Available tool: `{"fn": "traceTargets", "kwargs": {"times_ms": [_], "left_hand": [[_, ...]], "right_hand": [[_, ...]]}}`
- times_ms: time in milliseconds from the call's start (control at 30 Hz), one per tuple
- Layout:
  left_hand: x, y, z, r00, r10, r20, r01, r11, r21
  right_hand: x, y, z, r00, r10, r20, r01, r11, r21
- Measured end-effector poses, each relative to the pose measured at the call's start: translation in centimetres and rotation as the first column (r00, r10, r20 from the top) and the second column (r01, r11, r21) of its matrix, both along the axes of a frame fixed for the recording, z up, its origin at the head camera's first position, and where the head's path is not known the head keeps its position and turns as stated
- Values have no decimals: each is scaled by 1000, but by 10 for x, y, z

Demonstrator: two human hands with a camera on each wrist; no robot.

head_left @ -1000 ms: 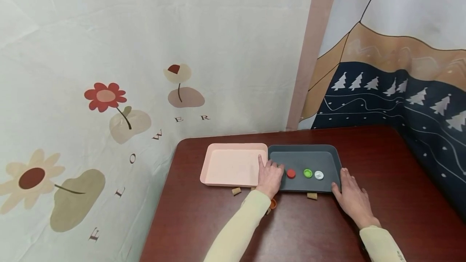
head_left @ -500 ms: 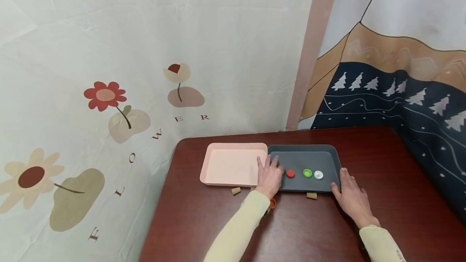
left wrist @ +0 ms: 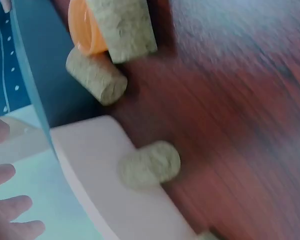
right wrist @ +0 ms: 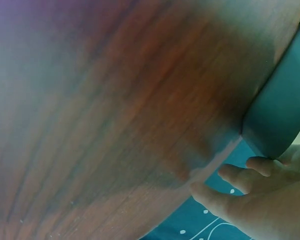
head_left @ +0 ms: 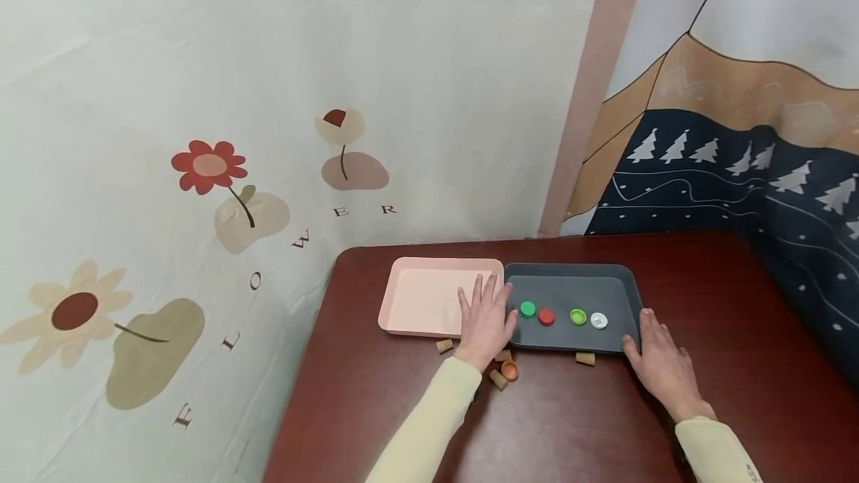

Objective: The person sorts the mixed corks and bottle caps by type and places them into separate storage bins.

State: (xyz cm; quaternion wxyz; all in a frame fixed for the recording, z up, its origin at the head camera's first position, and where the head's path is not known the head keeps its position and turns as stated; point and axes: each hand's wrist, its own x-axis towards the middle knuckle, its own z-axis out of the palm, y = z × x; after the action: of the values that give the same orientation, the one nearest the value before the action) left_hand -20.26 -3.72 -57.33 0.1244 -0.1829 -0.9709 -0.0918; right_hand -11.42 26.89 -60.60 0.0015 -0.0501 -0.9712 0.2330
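My left hand point(head_left: 482, 323), fingers spread and holding nothing, is over the seam between the pink tray point(head_left: 429, 304) and the dark grey tray point(head_left: 570, 291). Just right of its thumb a green cap point(head_left: 528, 309) lies in the grey tray, followed by a red cap point(head_left: 546, 317), a lime green cap point(head_left: 579, 317) and a white cap point(head_left: 599, 320). My right hand point(head_left: 664, 367) rests at the grey tray's right edge with its fingers extended. In the right wrist view, its fingers appear beside the corner of the grey tray point(right wrist: 280, 107).
In front of the trays, an orange cap point(head_left: 509, 370) lies near a cork point(head_left: 499, 379) and another cork point(head_left: 503, 355). One cork point(head_left: 444, 346) sits before the pink tray, one more cork point(head_left: 585, 358) before the grey tray. A printed cloth point(head_left: 470, 133) hangs behind the table.
My left hand has drawn back leftward from the grey tray and spread its fingers, uncovering the green cap. The right hand stays at the tray's edge. The head view has shifted slightly.
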Motion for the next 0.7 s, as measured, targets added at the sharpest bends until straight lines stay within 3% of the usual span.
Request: {"fn": "traceTargets", "kwargs": {"times_ms": [333, 700], "left_hand": [[14, -40, 7, 999, 36, 7, -37, 996, 79], [39, -84, -1, 999, 43, -5, -42, 991, 125]], "right_hand": [[-1, 3, 3, 1000, 11, 3, -11, 1000, -15], [6, -21, 12, 981, -9, -196, 23, 997, 68]]}}
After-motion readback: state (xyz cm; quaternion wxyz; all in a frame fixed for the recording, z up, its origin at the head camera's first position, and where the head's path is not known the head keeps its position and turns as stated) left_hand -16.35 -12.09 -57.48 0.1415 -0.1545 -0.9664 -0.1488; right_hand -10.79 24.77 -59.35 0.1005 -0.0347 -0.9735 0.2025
